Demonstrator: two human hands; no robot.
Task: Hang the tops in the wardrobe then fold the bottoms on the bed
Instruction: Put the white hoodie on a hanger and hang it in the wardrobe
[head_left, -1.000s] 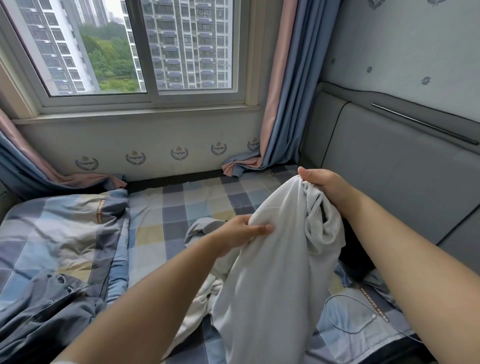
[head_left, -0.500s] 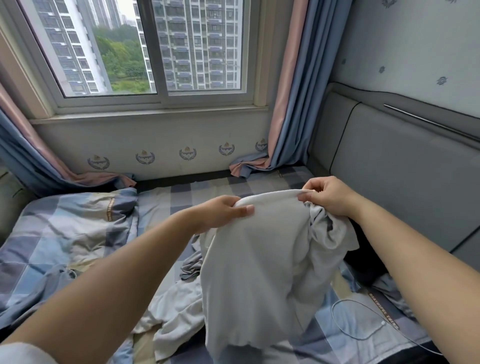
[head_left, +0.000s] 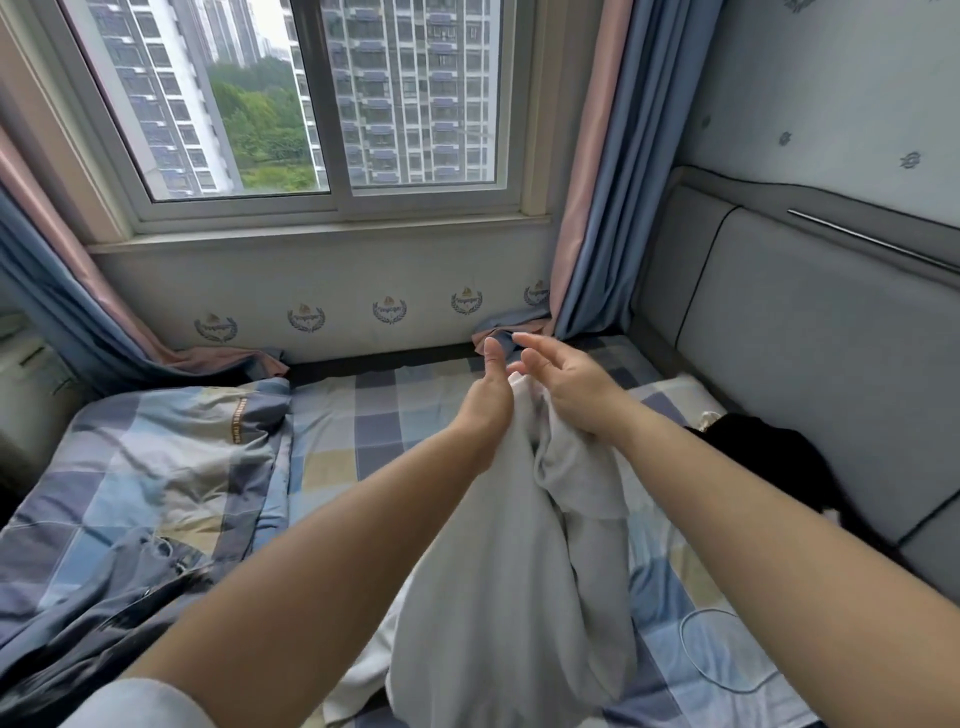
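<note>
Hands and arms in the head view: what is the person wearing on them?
Both forearms are bare down to the left hand and right hand; no gloves, rings, watch or bracelets show. Only a rounded pale white short sleeve edge appears on the left upper arm at the bottom. The right arm's sleeve is out of frame.

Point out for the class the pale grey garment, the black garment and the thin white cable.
pale grey garment (head_left: 498, 597), head view, hanging front panel.
black garment (head_left: 769, 457), head view, middle of the heap.
thin white cable (head_left: 691, 660), head view, left of loop.
</note>
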